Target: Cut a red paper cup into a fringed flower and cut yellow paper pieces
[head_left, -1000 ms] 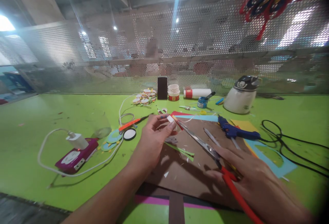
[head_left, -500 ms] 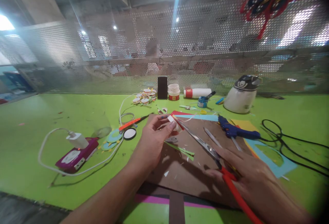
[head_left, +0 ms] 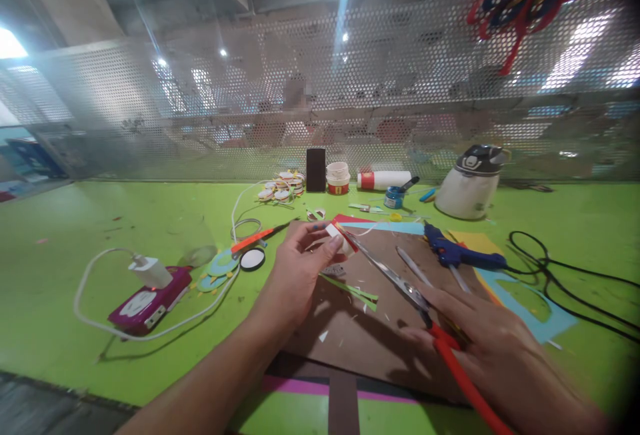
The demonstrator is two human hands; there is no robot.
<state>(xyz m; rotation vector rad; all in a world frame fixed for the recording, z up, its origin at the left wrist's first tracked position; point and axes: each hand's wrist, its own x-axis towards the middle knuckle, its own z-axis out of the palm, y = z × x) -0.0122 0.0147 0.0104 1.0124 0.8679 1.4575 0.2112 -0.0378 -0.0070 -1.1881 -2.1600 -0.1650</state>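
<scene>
My left hand (head_left: 305, 265) is closed on a small white and red piece of paper cup (head_left: 345, 246), pinched between thumb and fingers. The fingers partly hide it. My right hand (head_left: 480, 342) grips red-handled scissors (head_left: 400, 283), whose metal blades reach up and left to the edge of the cup piece. Whether the blade tips are cutting into it is too small to tell. Below both hands lies a brown board (head_left: 350, 335) with green paper strips (head_left: 353, 290) and small white scraps on it.
A blue glue gun (head_left: 463, 255) with a black cord lies at right. At left sit a purple power strip (head_left: 150, 305) and an orange craft knife (head_left: 260, 238). Behind stand a dark phone (head_left: 316, 170), paper cups (head_left: 339, 178), a paint jar (head_left: 394, 198) and a white kettle-like container (head_left: 467, 188).
</scene>
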